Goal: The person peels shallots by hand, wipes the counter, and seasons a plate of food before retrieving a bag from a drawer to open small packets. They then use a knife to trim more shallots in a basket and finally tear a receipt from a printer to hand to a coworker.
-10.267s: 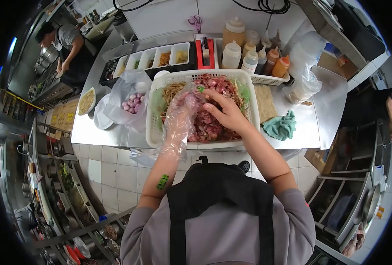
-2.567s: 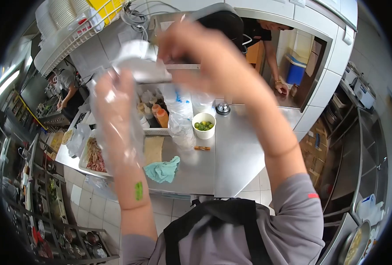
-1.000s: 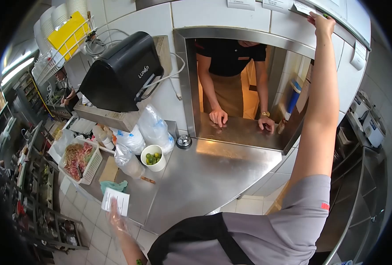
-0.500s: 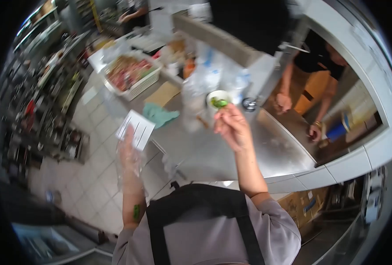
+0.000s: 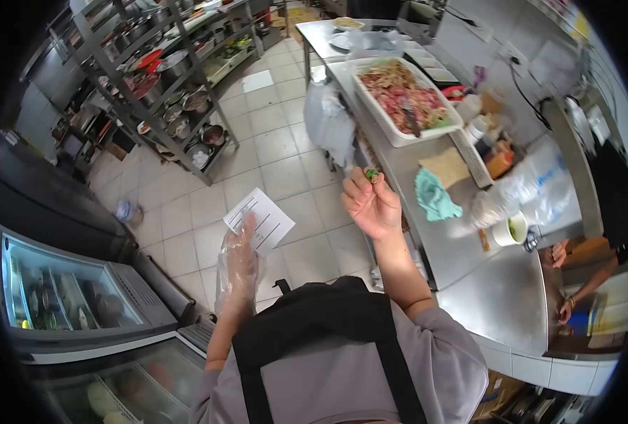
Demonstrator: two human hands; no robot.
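Note:
My left hand [image 5: 242,247], in a loose clear plastic glove, grips a white paper slip [image 5: 262,220] printed with dark lines. The slip hangs above the tiled floor. Off to the right, my bare right hand [image 5: 372,206] is raised with its fingertips pinched on a small green piece [image 5: 372,176]. The piece looks leafy, though its exact kind is too small to make out. On the steel counter [image 5: 487,304] stands a white cup [image 5: 510,230] with something green inside, apart from my right hand. A teal cloth [image 5: 435,196] lies nearer.
A white basket [image 5: 402,134] of mixed meat-like pieces sits on the counter, with bottles [image 5: 478,131] and plastic bags [image 5: 533,185] beside it. A metal rack [image 5: 211,116] stands at upper left. Glass-topped fridges [image 5: 126,353] are at lower left. A co-worker's hands [image 5: 561,283] show at right.
My view has swung left, toward the rack and fridges. The right hand has moved away from the white cup, carrying the green piece. The left hand still holds the slip.

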